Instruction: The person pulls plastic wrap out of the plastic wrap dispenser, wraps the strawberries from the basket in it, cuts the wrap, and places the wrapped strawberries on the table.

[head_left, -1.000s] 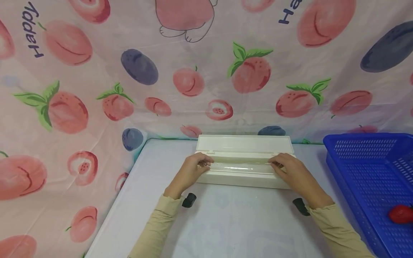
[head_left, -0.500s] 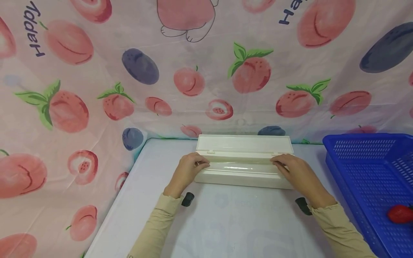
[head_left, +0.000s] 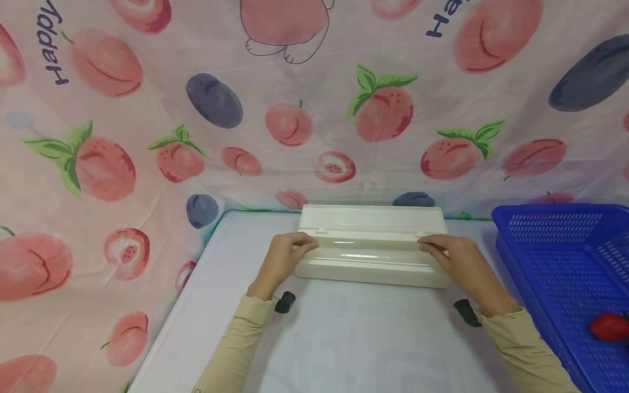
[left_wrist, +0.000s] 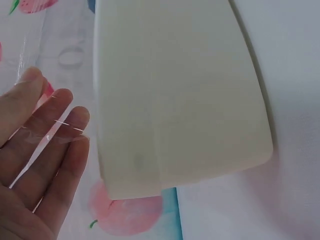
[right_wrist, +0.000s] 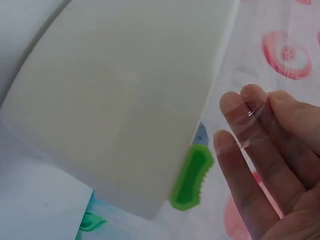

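Pinching the clear film [head_left: 366, 252] at each end, the left hand [head_left: 283, 260] and right hand [head_left: 459, 261] grip it above the open cream dispenser box [head_left: 373, 267] on the table [head_left: 344, 338].

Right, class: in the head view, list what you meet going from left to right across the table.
left hand → cream wrap dispenser box → right hand → blue basket → strawberry lying inside the basket.
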The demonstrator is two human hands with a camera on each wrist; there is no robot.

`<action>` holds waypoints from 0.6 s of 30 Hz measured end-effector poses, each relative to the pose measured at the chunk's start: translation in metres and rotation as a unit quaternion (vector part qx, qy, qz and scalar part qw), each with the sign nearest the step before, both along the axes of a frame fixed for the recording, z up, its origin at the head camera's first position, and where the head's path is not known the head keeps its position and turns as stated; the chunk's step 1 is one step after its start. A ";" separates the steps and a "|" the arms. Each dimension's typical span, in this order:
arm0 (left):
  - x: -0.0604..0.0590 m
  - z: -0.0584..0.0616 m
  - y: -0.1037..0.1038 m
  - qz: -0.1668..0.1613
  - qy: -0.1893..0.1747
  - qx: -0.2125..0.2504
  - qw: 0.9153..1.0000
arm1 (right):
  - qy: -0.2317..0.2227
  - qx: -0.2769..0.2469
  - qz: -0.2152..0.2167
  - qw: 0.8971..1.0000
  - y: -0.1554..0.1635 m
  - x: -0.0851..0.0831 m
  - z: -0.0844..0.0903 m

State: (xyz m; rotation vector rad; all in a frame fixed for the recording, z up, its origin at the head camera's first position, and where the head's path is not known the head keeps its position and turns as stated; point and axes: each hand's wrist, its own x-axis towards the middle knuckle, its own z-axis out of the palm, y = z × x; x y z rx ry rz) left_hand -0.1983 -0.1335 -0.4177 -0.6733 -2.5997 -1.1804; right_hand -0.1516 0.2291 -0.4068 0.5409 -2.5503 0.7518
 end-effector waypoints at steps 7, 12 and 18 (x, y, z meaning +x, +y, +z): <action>0.000 0.005 0.001 -0.002 -0.003 0.034 0.999 | -0.011 -0.020 -0.001 1.000 0.002 0.002 0.007; 0.000 0.010 0.003 -0.010 -0.007 0.055 0.998 | -0.008 -0.034 0.005 0.999 0.003 0.002 0.013; -0.001 0.015 0.004 -0.026 -0.011 0.082 0.996 | -0.016 -0.050 0.009 0.999 0.005 0.005 0.020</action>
